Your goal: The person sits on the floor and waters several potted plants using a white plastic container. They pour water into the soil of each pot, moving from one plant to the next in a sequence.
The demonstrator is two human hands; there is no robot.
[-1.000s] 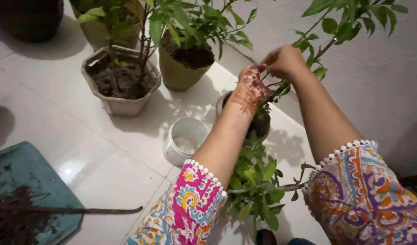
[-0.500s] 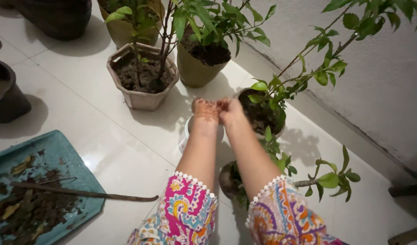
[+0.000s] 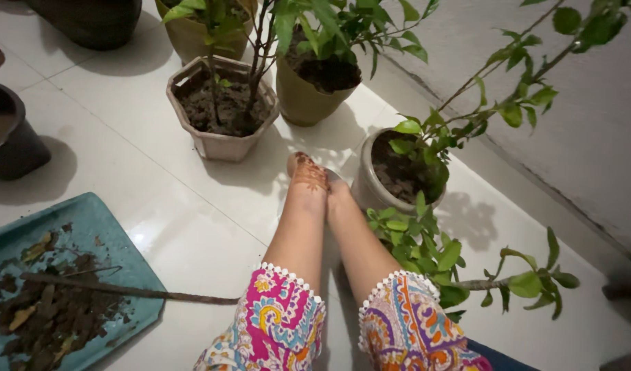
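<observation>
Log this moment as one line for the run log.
left hand: pressed to right hand, low beside grey pot | held item: cannot tell | teal tray: soil, stick

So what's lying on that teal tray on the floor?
On the teal tray lie a heap of dark soil, some dry leaves and a long thin stick jutting past its edge. Whatever sits beneath the soil is covered.

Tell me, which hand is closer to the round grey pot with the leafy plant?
Right. The right hand is right beside the grey pot; the left hand is beyond it.
</observation>
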